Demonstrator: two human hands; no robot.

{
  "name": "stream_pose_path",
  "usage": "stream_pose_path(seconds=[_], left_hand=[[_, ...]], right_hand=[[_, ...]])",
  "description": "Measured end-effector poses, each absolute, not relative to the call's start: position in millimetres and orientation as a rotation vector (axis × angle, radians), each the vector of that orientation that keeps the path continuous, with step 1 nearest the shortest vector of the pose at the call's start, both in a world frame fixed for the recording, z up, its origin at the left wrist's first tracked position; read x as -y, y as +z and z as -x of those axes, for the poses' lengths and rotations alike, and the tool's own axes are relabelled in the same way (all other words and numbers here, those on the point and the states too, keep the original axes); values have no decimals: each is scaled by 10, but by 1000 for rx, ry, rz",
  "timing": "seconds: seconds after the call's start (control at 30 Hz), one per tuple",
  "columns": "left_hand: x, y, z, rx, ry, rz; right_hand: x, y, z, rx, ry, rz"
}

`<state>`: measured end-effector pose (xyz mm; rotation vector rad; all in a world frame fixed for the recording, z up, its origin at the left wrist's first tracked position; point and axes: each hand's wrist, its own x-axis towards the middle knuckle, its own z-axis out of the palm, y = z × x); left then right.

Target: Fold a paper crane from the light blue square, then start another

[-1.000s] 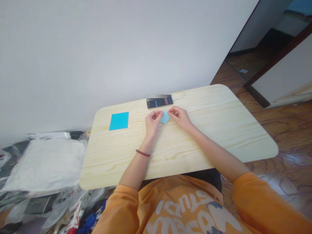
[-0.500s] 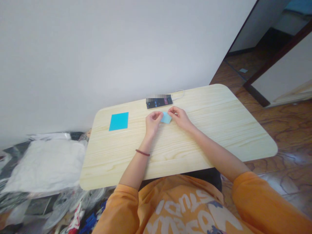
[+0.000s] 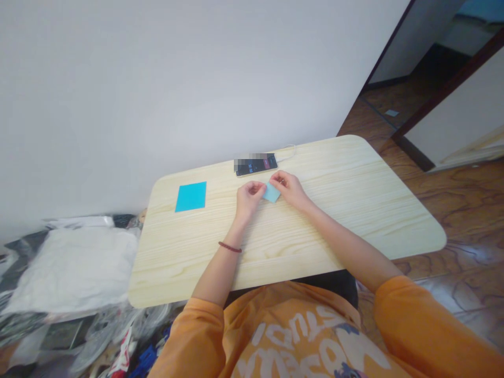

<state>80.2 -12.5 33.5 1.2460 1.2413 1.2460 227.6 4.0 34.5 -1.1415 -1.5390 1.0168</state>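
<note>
A small folded piece of light blue paper [image 3: 272, 193] is held just above the wooden table [image 3: 354, 210] between both hands. My left hand [image 3: 248, 198] pinches its left edge with curled fingers. My right hand [image 3: 289, 188] pinches its upper right edge. A flat square of brighter blue paper [image 3: 191, 196] lies on the table to the left, apart from both hands. A red bead bracelet is on my left wrist.
A phone [image 3: 255, 164] with a lit screen lies just beyond the hands, a white cable running from it toward the wall. White bags and clutter [image 3: 71, 268] fill the floor to the left. An open doorway [image 3: 425, 63] is at the right.
The folded light blue paper has been turned slightly between the fingertips and shifted a little to the right. Both hands stay in nearly the same place.
</note>
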Motion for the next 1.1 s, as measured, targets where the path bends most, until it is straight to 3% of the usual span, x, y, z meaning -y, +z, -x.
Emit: stream_pose_path(seconds=[0.33, 0.6, 1.1], left_hand=[[46, 333, -601, -1356, 1237, -1247], [117, 414, -731, -997, 1227, -842], [103, 392, -718, -981, 1180, -845]], right_hand=[[-188, 409, -2458, 1152, 1070, 1142], [-133, 393, -2364, 942, 1431, 1061], [-38, 472, -2289, 942, 1626, 995]])
